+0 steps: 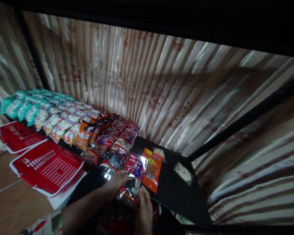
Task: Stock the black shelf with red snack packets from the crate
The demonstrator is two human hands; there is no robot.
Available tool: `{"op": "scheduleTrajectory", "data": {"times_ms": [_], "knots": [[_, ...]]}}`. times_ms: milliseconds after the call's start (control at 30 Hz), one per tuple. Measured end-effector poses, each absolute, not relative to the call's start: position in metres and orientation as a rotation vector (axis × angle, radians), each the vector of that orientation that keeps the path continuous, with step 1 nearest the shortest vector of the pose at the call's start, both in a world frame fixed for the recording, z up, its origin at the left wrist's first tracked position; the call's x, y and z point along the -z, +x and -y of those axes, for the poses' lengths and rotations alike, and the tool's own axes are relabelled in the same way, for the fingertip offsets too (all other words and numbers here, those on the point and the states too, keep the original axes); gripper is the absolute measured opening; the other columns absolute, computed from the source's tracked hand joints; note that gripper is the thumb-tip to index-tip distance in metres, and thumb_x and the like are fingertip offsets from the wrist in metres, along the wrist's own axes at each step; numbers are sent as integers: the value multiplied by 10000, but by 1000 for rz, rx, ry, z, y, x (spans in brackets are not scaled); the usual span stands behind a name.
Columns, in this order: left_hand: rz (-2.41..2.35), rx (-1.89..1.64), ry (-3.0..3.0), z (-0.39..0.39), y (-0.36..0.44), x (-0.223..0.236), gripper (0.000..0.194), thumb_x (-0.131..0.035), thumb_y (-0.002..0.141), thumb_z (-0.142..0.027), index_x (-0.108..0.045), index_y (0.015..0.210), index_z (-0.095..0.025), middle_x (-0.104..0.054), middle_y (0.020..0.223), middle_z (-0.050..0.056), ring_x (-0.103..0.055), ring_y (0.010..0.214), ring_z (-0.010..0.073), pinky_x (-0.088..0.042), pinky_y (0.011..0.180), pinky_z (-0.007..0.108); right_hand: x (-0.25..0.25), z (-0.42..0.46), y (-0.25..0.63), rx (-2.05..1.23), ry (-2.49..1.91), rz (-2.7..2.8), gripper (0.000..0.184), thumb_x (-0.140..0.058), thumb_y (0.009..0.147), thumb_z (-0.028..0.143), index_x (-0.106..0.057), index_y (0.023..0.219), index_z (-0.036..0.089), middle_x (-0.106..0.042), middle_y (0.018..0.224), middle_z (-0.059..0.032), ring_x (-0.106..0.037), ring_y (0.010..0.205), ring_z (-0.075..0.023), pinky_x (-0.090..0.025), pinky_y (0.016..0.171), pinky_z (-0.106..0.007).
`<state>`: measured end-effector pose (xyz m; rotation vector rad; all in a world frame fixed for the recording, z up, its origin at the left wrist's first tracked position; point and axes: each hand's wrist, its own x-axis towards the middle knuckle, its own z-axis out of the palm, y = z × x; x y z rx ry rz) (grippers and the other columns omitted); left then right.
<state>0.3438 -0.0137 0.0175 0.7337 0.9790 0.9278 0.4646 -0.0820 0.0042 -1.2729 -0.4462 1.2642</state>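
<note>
At the shelf's front edge, my left hand has its fingers closed at the left side of a red snack packet with a shiny, partly clear front. Along the packet's lower right edge, my right hand pinches it between thumb and fingers. Another red packet with a purple figure lies just beyond my hands; where the two overlap is hard to make out. Rows of similar red packets run back toward the curtain. An orange packet lies flat to the right of my hands.
Orange bags, white striped bags and teal bags fill the black shelf leftward. Two clear-wrapped pale items lie right. Red baskets stand front left. Dark frame bars and a striped curtain enclose the shelf.
</note>
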Motion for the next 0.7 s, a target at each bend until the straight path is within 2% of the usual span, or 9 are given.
{"op": "scheduleTrajectory", "data": {"times_ms": [133, 233, 400, 600, 700], "knots": [[-986, -882, 787, 8, 346, -24, 278, -665, 650, -413, -590, 701, -150, -545, 566, -27, -491, 546, 128, -364, 578, 260, -8, 72, 472, -1239, -1303, 486, 571, -727, 610, 478, -561, 1091, 219, -671, 1014, -38, -614, 966, -235, -501, 780, -301], [-1012, -867, 810, 4, 347, -28, 239, -658, 666, -375, -591, 698, -148, -543, 566, -26, -487, 538, 123, -359, 567, 253, -14, 65, 472, -1229, -1316, 506, 558, -749, 581, 460, -577, 1052, 217, -685, 965, -33, -629, 927, -235, -512, 732, -296], [-987, -857, 806, 2, 353, -28, 198, -643, 657, -309, -603, 777, -156, -614, 660, 5, -560, 627, 163, -398, 599, 267, -20, 60, 470, -1257, -1321, 471, 523, -762, 540, 480, -594, 945, 195, -699, 880, -43, -654, 814, -234, -523, 656, -301], [-977, -882, 858, 11, 351, -14, 162, -605, 668, -251, -597, 807, -169, -633, 717, 16, -588, 711, 194, -425, 650, 288, -13, 61, 472, -1193, -1373, 426, 513, -765, 519, 496, -596, 909, 209, -700, 848, -18, -657, 810, -210, -523, 680, -279], [-943, -909, 825, 15, 346, -7, 232, -631, 658, -231, -608, 881, -171, -645, 762, 23, -589, 764, 206, -427, 701, 297, -13, 60, 470, -1165, -1395, 436, 520, -756, 528, 504, -596, 924, 207, -697, 864, -22, -654, 834, -210, -522, 701, -278]]}}
